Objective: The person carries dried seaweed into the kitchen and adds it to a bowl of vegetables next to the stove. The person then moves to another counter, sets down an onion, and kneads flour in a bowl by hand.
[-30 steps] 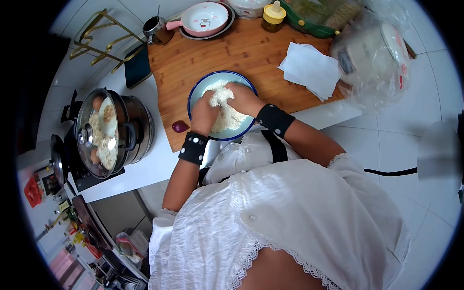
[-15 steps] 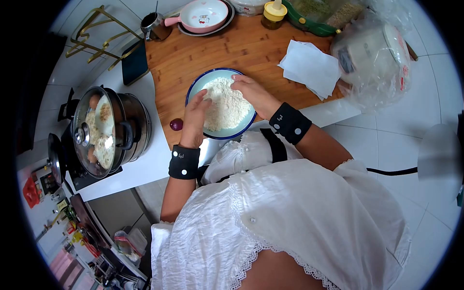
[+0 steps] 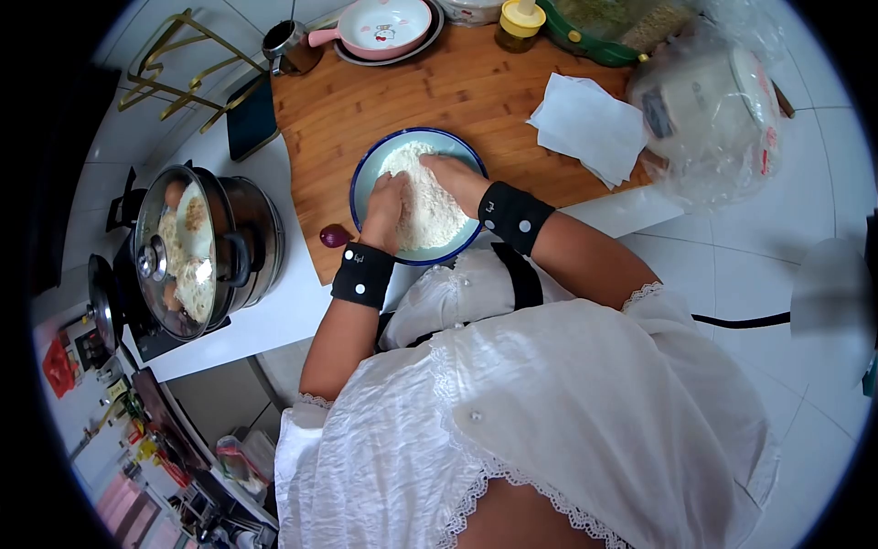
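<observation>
A pale bowl with a blue rim (image 3: 363, 163) stands on the wooden board, and white crumbly flour (image 3: 428, 206) fills its middle. My left hand (image 3: 385, 212) reaches into the left side of the bowl, its fingertips against the flour. From the right, my right hand (image 3: 455, 181) dips into the flour, fingertips partly buried. What the fingers of either hand hold, if anything, is hidden. Left of the bowl, near the board's edge, lies a small purple onion (image 3: 335, 236).
A lidded steamer with food (image 3: 187, 247) stands left on the stove. Behind the bowl are a pink-handled pan (image 3: 389, 27), a metal cup (image 3: 293, 48) and a yellow-lidded jar (image 3: 519, 26). White paper sheets (image 3: 590, 128) and a plastic-wrapped appliance (image 3: 700, 114) lie to the right.
A second ago both hands held flour up above the bowl. They then spread apart with the flour released, and now they are down in the flour again.
</observation>
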### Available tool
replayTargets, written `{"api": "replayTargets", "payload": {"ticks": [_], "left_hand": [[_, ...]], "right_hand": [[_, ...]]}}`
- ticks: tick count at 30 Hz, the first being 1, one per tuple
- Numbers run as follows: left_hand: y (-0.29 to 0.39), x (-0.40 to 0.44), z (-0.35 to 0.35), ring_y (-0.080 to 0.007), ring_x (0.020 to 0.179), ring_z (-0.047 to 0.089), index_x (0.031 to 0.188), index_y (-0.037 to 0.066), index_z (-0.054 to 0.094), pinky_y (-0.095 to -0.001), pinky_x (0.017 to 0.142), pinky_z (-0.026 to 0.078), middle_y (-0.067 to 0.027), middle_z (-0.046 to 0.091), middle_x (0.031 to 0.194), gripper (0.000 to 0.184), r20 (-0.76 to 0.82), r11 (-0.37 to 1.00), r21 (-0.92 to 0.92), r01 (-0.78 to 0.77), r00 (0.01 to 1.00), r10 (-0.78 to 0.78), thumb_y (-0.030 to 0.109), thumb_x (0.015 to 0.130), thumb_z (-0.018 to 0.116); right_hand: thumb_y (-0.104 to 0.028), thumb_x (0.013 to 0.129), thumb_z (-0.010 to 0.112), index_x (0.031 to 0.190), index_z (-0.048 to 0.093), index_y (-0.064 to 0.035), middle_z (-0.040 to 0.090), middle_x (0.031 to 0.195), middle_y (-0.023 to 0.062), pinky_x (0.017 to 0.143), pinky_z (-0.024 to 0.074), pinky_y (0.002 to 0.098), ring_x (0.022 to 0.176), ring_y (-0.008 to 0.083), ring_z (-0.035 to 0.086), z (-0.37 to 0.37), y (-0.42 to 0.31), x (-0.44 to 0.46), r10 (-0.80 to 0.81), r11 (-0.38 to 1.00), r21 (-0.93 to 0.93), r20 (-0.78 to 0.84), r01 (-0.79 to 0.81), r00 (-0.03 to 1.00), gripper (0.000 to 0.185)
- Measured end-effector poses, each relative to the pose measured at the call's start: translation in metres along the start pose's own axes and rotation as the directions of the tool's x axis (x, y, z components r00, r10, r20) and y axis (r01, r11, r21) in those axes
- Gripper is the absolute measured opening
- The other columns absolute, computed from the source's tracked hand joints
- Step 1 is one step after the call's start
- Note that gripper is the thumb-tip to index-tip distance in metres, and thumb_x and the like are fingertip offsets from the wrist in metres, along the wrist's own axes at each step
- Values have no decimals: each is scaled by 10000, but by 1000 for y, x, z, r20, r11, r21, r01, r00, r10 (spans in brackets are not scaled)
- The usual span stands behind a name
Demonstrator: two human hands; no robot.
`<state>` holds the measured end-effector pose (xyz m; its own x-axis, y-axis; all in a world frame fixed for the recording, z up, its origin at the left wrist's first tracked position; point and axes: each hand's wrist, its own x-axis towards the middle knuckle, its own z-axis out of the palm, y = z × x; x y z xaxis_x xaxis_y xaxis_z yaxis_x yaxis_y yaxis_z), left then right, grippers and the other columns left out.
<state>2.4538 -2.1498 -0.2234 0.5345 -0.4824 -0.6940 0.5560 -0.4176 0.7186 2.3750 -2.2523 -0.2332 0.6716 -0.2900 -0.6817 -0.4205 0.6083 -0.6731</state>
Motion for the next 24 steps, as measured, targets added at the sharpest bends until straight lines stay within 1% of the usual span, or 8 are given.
{"api": "replayTargets", "payload": {"ticks": [3, 9, 11, 14, 16, 18, 21, 24], "left_hand": [[1, 1, -3, -141, 900, 481, 1051, 33, 496, -257, 819, 361, -32, 526, 981, 270, 116, 992, -119, 30, 993, -17, 225, 874, 431], [1, -14, -8, -141, 968, 476, 1068, 24, 485, -248, 864, 340, -36, 528, 1013, 278, 235, 947, -307, -92, 957, 169, 223, 889, 405], [3, -23, -12, -125, 896, 476, 1006, 13, 518, -239, 829, 349, -19, 532, 920, 273, 205, 969, -204, -140, 962, 182, 235, 895, 402], [2, -34, -18, -154, 858, 499, 956, 9, 556, -259, 799, 372, -38, 552, 873, 245, 176, 946, 61, -318, 936, 304, 212, 879, 441], [-3, -34, -25, -198, 852, 514, 937, 14, 573, -283, 779, 391, -67, 562, 865, 200, 200, 762, 324, -560, 828, 524, 170, 841, 495], [-11, -30, -33, -248, 841, 522, 918, 22, 588, -307, 751, 411, -98, 563, 849, 166, 331, 321, 571, -756, 570, 752, 117, 785, 562], [-13, -41, -30, -299, 863, 512, 898, 37, 599, -340, 736, 424, -137, 552, 859, 212, 444, 151, 660, -736, 544, 712, 64, 690, 628], [-16, -53, -15, -291, 866, 509, 873, 40, 602, -359, 721, 426, -118, 552, 848, 216, 470, 195, 683, -704, 628, 620, 75, 666, 651]], "right_hand": [[-363, 881, 399, 1252, 343, 4, 395, 1248, 121, 953, 284, 266, 1130, 177, 378, 3, -5, -12, -29, 999, 26, 8, 28, 1000, 525], [-406, 874, 398, 1248, 361, -10, 380, 1254, 105, 987, 220, 266, 1165, 164, 329, 4, -12, -36, -108, 994, 28, 28, 107, 994, 546], [-407, 874, 397, 1234, 389, -16, 398, 1237, 93, 983, 226, 266, 1158, 161, 336, 3, -14, -40, -83, 997, 0, 16, 83, 996, 531], [-326, 863, 440, 1168, 472, -39, 437, 1222, 96, 947, 289, 267, 1135, 182, 388, -2, -32, -60, -127, 958, -242, 130, 156, 983, 420], [-241, 833, 479, 1091, 525, -53, 481, 1163, 102, 889, 350, 281, 1074, 209, 443, -14, -21, -43, -334, 732, -563, 195, 384, 922, 323], [-168, 794, 518, 1023, 558, -60, 516, 1082, 106, 830, 396, 301, 1005, 235, 486, -22, -16, -38, -404, 470, -740, 304, 481, 863, 256], [-108, 734, 565, 942, 579, -70, 542, 945, 113, 760, 429, 347, 905, 273, 522, -22, -14, -47, -364, 211, -823, 435, 528, 824, 211], [-114, 703, 590, 883, 592, -85, 543, 865, 116, 740, 432, 386, 859, 298, 534, -21, 2, -47, -403, 63, -832, 484, 551, 777, 182]]}}
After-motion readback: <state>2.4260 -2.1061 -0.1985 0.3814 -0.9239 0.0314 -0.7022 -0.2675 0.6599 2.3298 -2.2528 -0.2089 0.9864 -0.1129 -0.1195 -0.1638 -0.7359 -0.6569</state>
